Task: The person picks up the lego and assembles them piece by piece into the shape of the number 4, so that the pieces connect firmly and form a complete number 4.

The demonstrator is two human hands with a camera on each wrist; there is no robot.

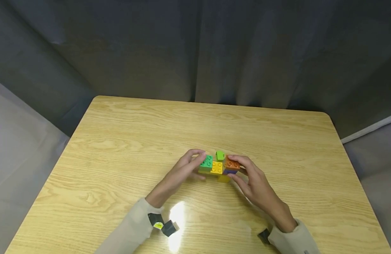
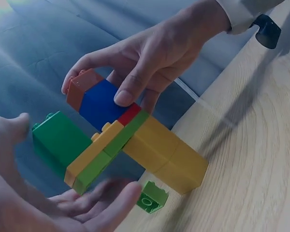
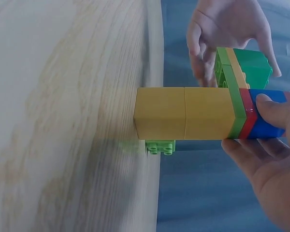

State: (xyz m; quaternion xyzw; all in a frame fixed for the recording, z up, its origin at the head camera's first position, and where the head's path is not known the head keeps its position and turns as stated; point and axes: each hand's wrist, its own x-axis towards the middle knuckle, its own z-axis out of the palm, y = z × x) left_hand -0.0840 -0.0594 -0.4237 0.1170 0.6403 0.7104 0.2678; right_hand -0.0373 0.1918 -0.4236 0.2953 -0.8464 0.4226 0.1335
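Note:
A toy brick structure stands on the table, its base a column of yellow bricks (image 2: pixel 169 154). Lime-green plates (image 2: pixel 94 171) cross its top and reach out to one side, with a thin yellow piece (image 1: pixel 216 168) and a dark green brick (image 2: pixel 60 142) on that overhang. Over the column sit a thin red piece (image 2: pixel 129 115), a blue brick (image 2: pixel 94 104) and an orange-brown brick (image 1: pixel 232 163). My right hand (image 1: pixel 257 185) grips the blue brick, thumb on its side. My left hand (image 1: pixel 182 173) surrounds the green brick with parted fingers, apparently without holding it.
A separate lime-green brick (image 1: pixel 220 156) rests on the table just behind the structure. Wood-grain table (image 1: pixel 119 141) spreads around the hands. Dark curtain (image 1: pixel 195 53) hangs beyond the table's far edge. Black wrist devices (image 1: pixel 155 220) are on the sleeves.

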